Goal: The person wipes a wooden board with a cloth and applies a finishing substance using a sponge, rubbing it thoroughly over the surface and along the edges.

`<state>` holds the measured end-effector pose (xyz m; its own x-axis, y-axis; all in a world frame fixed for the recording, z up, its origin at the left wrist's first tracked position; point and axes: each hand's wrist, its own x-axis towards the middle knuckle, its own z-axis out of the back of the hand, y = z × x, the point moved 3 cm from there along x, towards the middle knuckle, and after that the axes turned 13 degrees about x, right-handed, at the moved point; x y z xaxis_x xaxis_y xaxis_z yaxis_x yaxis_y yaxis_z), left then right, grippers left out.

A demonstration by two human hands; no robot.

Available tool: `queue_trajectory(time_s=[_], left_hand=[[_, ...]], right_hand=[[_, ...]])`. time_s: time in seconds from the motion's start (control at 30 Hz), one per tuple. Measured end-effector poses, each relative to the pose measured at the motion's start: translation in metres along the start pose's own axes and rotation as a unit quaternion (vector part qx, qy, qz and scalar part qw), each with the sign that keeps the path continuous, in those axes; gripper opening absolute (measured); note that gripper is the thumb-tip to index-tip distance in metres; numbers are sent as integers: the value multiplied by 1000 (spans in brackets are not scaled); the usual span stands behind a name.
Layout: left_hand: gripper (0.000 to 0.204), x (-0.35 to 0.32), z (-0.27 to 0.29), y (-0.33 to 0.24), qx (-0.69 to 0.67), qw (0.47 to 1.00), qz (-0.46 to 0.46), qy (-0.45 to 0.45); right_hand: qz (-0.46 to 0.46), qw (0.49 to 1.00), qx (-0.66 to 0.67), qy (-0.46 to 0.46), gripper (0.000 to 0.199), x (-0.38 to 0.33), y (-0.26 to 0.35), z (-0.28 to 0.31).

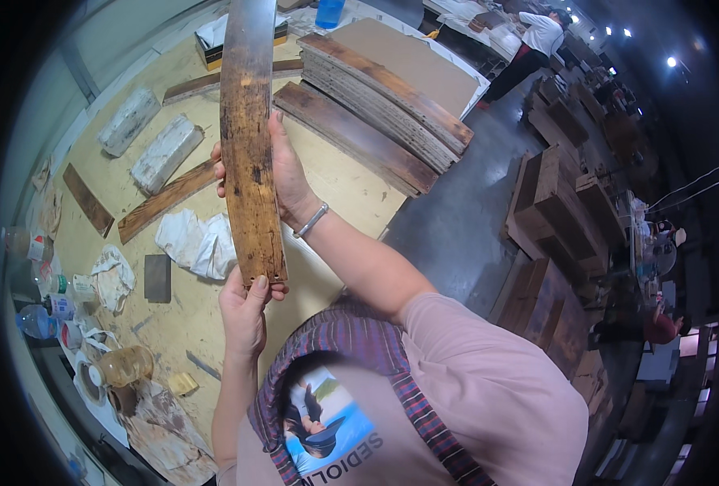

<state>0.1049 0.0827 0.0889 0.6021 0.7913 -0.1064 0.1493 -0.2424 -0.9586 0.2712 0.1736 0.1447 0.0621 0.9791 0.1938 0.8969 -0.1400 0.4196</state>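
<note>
A long wooden plank (250,154), brown with dark streaks and knots, is held up above the table and runs out past the top of the view. My left hand (244,312) grips its near end, thumb on the face. Farther up, my right hand (287,170) wraps round the plank from its right side, fingertips showing at the left edge. Below it on the yellowish table (319,162) lie a crumpled white cloth (197,243) and a narrow wood strip (165,201). A small dark rectangular block (157,278) lies left of my left hand.
Stacked planks (384,93) and a separate plank (351,138) lie at the table's right. Two white-wrapped blocks (165,154) sit left. Bottles and a jar (125,366) line the left edge. Wooden furniture (562,211) stands across the floor; another person (542,36) is far off.
</note>
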Motion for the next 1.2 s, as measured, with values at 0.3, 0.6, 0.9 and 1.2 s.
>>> queue_trajectory(time_s=[0.3, 0.6, 0.9, 1.2], left_hand=[[29, -11, 1, 5, 10, 999, -32, -30], [28, -112, 117, 67, 477, 832, 53, -277], [33, -162, 145, 91, 710, 617, 118, -318], [14, -152, 162, 107, 749, 603, 64, -267]], right_hand=[[20, 999, -48, -2, 74, -5, -8, 11], [-116, 967, 33, -224, 48, -88, -45, 100], [-119, 911, 103, -381, 22, -174, -108, 154], [-360, 715, -498, -333, 33, -204, -58, 111]])
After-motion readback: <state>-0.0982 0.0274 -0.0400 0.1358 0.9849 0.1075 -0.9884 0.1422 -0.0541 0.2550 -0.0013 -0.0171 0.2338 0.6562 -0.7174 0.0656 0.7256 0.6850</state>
